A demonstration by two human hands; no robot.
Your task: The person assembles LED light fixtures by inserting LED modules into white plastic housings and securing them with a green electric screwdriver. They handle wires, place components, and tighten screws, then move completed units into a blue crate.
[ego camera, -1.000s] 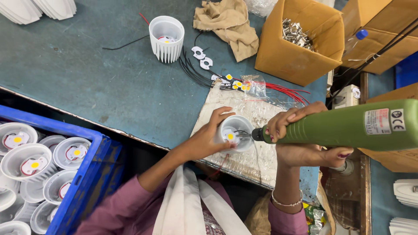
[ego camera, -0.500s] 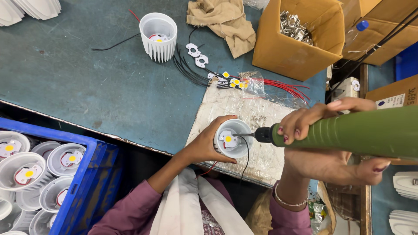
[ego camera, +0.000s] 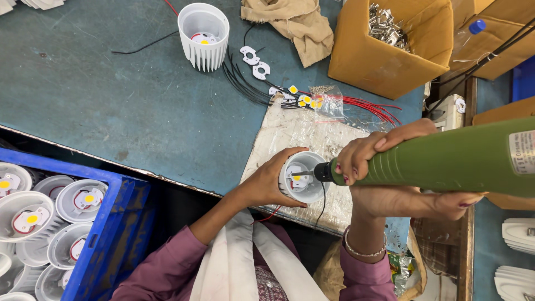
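Gripping a white finned lamp housing from its left side, the left hand curls thumb and fingers around the wall, the forearm running down and left into a mauve sleeve. The housing lies tipped on a crinkled foil-covered pad at the near edge of the teal workbench, its open mouth facing the camera and a small yellow chip visible on the plate inside. The right hand is closed around a green electric screwdriver, fingers wrapped over the top of the barrel near the black nose and the thumb underneath; a bracelet circles the wrist. The tool lies nearly level, pointing left, with its bit reaching into the housing's mouth.

One more lamp housing stands upright farther back on the bench, with a black wire trailing from it. Two white mounting plates lie beside a fan of black wires, and about four small yellow chip boards sit next to a clear plastic bag and a bundle of red wires. One crumpled tan cloth lies at the top, beside one open cardboard box of metal clips. At lower left, one blue plastic crate holds at least eight housings, some cut off by the frame edge.
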